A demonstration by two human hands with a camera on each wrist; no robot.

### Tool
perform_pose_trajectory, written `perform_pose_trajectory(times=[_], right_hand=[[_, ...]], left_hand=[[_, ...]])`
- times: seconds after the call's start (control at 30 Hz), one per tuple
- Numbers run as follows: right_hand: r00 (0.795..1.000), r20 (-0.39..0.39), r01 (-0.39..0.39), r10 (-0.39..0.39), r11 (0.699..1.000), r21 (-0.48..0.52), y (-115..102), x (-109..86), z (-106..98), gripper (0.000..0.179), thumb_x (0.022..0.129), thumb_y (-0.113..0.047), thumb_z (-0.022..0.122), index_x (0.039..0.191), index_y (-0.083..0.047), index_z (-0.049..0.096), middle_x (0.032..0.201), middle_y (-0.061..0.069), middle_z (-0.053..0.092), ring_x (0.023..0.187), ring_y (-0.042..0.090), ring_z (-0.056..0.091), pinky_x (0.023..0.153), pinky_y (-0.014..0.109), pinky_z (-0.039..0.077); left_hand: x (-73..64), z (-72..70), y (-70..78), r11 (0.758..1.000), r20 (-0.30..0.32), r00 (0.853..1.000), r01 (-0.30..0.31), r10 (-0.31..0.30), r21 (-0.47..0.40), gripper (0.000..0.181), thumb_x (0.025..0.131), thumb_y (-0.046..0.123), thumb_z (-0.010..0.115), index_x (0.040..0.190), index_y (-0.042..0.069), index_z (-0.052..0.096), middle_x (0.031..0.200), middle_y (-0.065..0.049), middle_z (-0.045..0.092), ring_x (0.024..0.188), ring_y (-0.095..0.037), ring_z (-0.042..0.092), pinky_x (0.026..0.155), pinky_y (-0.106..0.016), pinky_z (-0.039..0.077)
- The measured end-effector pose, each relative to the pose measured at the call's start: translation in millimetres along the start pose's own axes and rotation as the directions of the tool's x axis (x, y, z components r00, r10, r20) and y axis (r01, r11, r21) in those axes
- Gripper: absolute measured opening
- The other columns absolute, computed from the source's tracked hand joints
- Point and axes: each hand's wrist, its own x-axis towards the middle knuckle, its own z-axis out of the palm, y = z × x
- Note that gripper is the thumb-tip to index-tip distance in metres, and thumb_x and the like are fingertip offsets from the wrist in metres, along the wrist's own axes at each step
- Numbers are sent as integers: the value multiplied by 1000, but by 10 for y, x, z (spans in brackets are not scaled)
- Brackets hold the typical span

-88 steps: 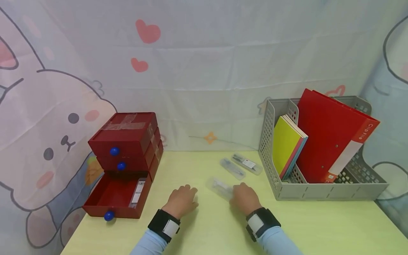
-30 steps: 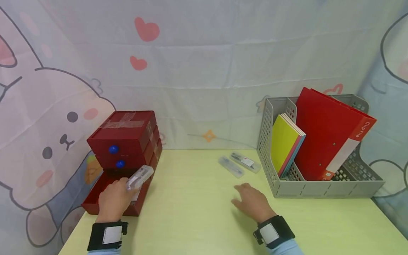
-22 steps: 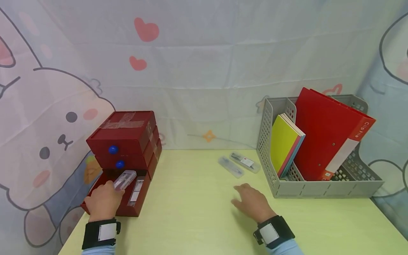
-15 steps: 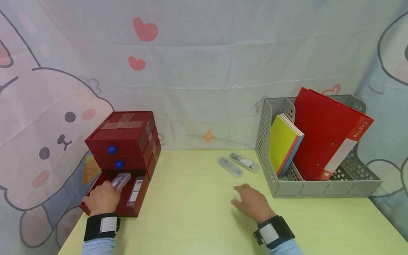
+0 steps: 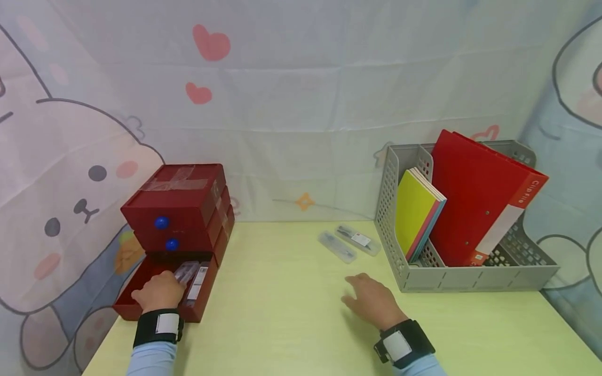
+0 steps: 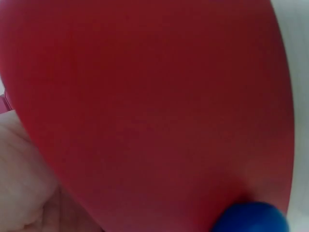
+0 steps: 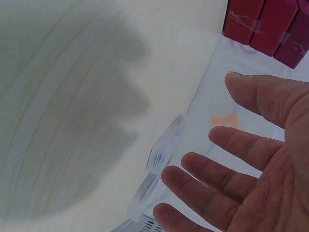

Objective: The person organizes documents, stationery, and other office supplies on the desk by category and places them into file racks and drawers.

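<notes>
My left hand (image 5: pixel 161 293) reaches over the front of the pulled-out bottom drawer (image 5: pixel 128 305) and grips the near end of a clear plastic pen case (image 5: pixel 187 271); its fingertips are hidden. Beside that case, along the drawer's right wall, lies another clear case with a white label (image 5: pixel 197 283). In the left wrist view the red drawer front (image 6: pixel 154 111) and its blue knob (image 6: pixel 251 218) block most of the hand. Above the table, my right hand (image 5: pixel 373 301) holds nothing, its fingers spread in the right wrist view. Two clear pen cases (image 5: pixel 337 247) (image 5: pixel 358 239) lie beyond it.
Two closed red drawers (image 5: pixel 174 209) with blue knobs are stacked above the pulled-out one. At the right, a grey perforated file rack (image 5: pixel 475 280) holds thin coloured notebooks (image 5: pixel 414 214) and a red clip file (image 5: pixel 475 198). A patterned cloth (image 5: pixel 301 104) hangs behind the table.
My left hand has carried the pen case from the table into the drawer, then lowered it and shifted right beside the labelled case. My right hand let go of the case earlier and now stays put.
</notes>
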Motion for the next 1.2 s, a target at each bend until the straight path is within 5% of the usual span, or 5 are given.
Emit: perform_pose_trajectory(times=[0.27, 0.5, 0.73, 0.97, 1.2], right_hand=[[1000, 9, 4, -4, 1000, 5, -6, 12, 1, 41, 88, -20, 72, 122, 2, 65, 118, 21, 64, 107, 40, 63, 90, 53, 50], [1000, 26, -7, 8, 1000, -9, 16, 44, -19, 42, 89, -21, 71, 123, 2, 64, 119, 23, 63, 107, 41, 63, 88, 54, 51], [1000, 18, 1, -1, 1000, -12, 35, 56, -30, 42, 89, -22, 72, 122, 3, 64, 117, 23, 64, 105, 41, 63, 86, 54, 51], [999, 34, -22, 23, 999, -33, 92, 102, -31, 43, 90, -22, 70, 124, 3, 63, 117, 23, 64, 105, 40, 63, 86, 54, 52], [996, 24, -82, 84, 993, -83, 213, 222, 27, 45, 89, -24, 71, 122, 6, 64, 110, 24, 64, 97, 41, 65, 79, 53, 53]], left_hand=[[44, 76, -48, 999, 73, 997, -30, 32, -28, 50, 89, 28, 65, 117, -13, 58, 107, -34, 61, 94, -53, 55, 93, -76, 34], [13, 69, 1, 999, 48, 998, -36, 38, -39, 46, 91, 26, 62, 115, -13, 60, 105, -33, 62, 92, -52, 56, 91, -76, 36], [-108, 18, 225, 994, -29, 994, -106, 105, -36, 41, 92, 23, 64, 112, -13, 62, 104, -33, 64, 90, -50, 58, 88, -72, 41], [-230, 70, 582, 964, -177, 948, -267, 265, 12, 44, 93, 26, 68, 121, -7, 61, 111, -32, 60, 96, -48, 55, 85, -69, 45], [-308, 197, 960, 909, -155, 896, -411, 417, 73, 48, 90, 30, 74, 123, -2, 63, 115, -25, 61, 103, -43, 56, 88, -62, 48]])
